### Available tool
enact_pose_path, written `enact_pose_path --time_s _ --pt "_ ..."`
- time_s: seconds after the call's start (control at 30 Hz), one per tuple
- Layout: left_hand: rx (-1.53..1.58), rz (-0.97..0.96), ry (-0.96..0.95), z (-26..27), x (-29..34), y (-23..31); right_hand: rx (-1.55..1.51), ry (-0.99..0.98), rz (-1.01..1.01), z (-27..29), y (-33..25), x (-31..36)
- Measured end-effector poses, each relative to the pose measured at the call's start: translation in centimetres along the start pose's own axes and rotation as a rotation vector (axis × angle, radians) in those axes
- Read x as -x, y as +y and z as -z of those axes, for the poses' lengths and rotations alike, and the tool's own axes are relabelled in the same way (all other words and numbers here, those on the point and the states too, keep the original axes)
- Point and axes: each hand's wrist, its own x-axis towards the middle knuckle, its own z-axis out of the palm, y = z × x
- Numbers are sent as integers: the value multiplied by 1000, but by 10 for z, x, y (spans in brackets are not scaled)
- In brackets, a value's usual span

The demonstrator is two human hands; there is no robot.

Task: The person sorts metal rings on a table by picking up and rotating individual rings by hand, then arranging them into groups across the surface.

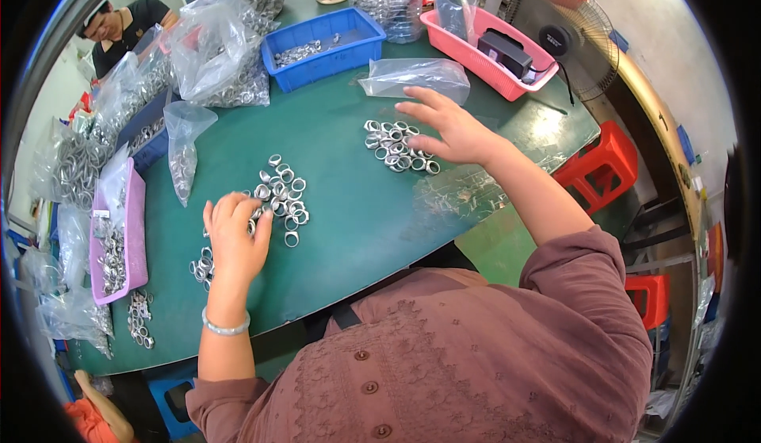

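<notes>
Silver metal rings lie in loose heaps on the green tabletop [341, 245]. My left hand [239, 241] is over the left heap of rings [279, 193], its fingers bent and its thumb apart from them. Some rings show between thumb and forefinger; no ring is plainly gripped, and the hand hides part of the heap. Beside that wrist is a smaller cluster of rings [203, 267]. My right hand [453, 130] reaches over the edge of the right heap of rings [388, 143], with fingers spread and nothing visible in them.
Beyond the heaps stand a blue bin [323, 69] of metal parts, a clear bag [420, 76] and a pink basket [485, 64]. On the left are a purple basket [139, 241] and bags of rings [182, 153]. A fan [564, 38] stands back right; another person [127, 30] sits far left.
</notes>
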Motion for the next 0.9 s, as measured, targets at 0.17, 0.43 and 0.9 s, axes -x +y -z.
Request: enact_pose_path --time_s 0.17,0.43,0.9 --pt "-82 27 -21 12 45 6 129 -270 51 -33 -4 29" --pt "-249 120 84 19 117 -2 -50 52 1 -15 10 35" --pt "-392 96 106 11 115 -2 -81 349 -144 -36 6 108"
